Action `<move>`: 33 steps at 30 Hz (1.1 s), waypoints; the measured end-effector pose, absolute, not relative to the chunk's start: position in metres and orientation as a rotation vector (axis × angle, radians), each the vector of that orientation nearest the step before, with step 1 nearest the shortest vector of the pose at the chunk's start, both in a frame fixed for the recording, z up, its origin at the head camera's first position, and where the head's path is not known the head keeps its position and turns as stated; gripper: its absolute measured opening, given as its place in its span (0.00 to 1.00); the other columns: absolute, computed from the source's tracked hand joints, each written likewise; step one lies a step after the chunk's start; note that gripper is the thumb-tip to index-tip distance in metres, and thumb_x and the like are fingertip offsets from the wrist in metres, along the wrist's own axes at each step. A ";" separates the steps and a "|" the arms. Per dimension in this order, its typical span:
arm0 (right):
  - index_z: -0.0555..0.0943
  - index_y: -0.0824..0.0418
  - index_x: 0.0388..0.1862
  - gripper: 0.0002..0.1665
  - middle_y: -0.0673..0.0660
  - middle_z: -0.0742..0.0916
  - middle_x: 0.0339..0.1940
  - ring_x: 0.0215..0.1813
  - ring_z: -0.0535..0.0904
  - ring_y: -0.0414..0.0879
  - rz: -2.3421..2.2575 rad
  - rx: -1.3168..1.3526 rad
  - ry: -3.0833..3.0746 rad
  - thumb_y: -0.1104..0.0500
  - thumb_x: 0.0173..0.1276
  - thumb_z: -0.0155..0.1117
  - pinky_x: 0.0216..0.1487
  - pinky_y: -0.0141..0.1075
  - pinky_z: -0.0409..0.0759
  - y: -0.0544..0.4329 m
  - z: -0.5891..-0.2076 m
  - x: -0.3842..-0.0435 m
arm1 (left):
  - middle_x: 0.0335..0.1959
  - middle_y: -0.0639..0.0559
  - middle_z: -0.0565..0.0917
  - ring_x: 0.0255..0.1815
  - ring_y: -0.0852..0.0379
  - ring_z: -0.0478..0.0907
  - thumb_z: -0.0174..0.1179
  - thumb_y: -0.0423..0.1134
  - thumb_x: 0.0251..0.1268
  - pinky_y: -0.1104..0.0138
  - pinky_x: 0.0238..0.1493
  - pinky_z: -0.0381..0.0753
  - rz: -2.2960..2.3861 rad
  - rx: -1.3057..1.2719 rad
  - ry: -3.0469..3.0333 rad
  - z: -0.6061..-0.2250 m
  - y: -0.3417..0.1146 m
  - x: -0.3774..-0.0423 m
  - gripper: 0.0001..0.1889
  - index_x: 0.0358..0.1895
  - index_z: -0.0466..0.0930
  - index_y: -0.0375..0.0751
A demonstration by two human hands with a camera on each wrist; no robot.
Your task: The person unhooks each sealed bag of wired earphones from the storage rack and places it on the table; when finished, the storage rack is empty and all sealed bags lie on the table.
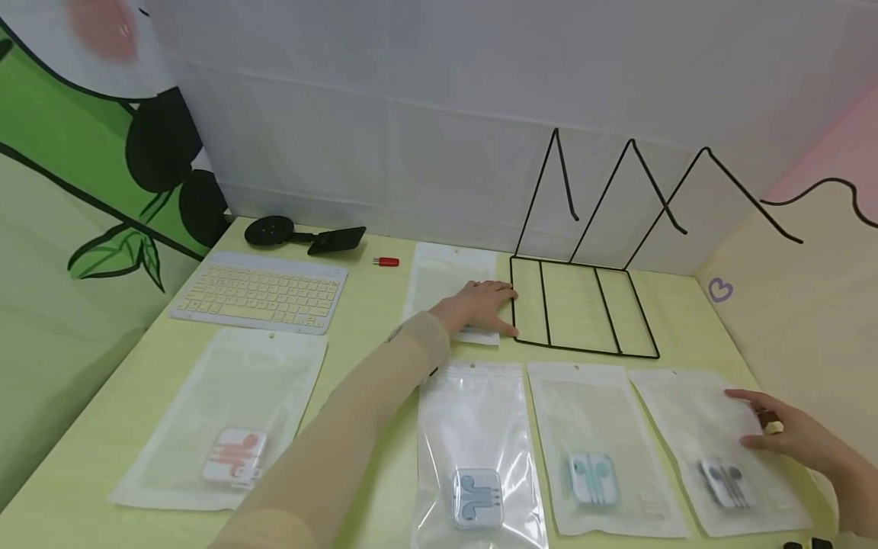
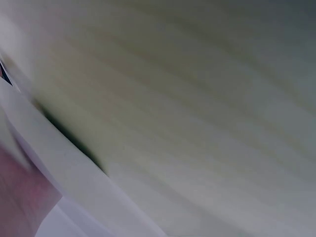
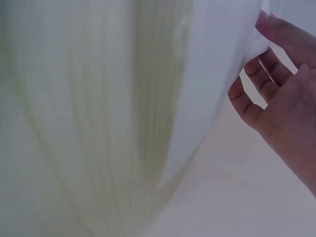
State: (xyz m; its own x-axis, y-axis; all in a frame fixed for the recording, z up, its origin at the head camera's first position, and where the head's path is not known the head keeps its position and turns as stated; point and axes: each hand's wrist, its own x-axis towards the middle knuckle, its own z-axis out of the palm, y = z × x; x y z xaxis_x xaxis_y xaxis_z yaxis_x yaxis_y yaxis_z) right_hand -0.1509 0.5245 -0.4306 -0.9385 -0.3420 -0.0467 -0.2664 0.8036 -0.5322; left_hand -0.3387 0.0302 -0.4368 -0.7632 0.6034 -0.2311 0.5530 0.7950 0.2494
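My left hand [image 1: 473, 305] reaches to the black wire rack [image 1: 546, 305], its fingers and thumb spread against the left side of the base. Beneath that hand lies a white zip bag [image 1: 453, 267], partly hidden. My right hand [image 1: 789, 427] pinches the right edge of the rightmost zip bag [image 1: 700, 404], which holds boxed dark-grey earphones [image 1: 728, 484]. In the right wrist view, the thumb and fingers [image 3: 284, 37] of this hand close on the white edge. The left wrist view is mostly blurred pale material, with part of the hand [image 2: 19, 197] at lower left.
Bags with light-green earphones [image 1: 593, 479] and blue earphones [image 1: 477, 498] lie left of the rightmost one. Pink earphones [image 1: 235, 455] are in a bag at left. Behind are a white keyboard [image 1: 261, 293], a black stand [image 1: 270, 230] and a red USB stick [image 1: 387, 261].
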 end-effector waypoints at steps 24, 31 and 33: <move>0.70 0.53 0.67 0.41 0.56 0.67 0.40 0.35 0.58 0.33 -0.691 -0.575 2.850 0.66 0.53 0.72 0.31 0.28 0.59 0.530 -0.432 -0.152 | 0.76 0.55 0.50 0.76 0.53 0.46 0.52 0.73 0.55 0.50 0.73 0.47 0.220 0.894 2.686 -0.432 0.030 -0.337 0.45 0.74 0.52 0.57; 0.67 0.58 0.69 0.39 0.58 0.66 0.43 0.37 0.57 0.33 -0.625 -0.449 2.848 0.59 0.58 0.70 0.30 0.29 0.60 0.522 -0.411 -0.152 | 0.76 0.54 0.50 0.76 0.53 0.45 0.51 0.73 0.55 0.50 0.73 0.47 0.208 0.891 2.679 -0.432 0.030 -0.337 0.45 0.74 0.51 0.57; 0.66 0.57 0.69 0.39 0.57 0.66 0.43 0.37 0.57 0.34 -0.618 -0.436 2.858 0.58 0.59 0.69 0.30 0.29 0.60 0.518 -0.404 -0.152 | 0.76 0.54 0.50 0.76 0.53 0.45 0.51 0.73 0.56 0.51 0.73 0.46 0.202 0.893 2.675 -0.433 0.030 -0.337 0.45 0.74 0.51 0.57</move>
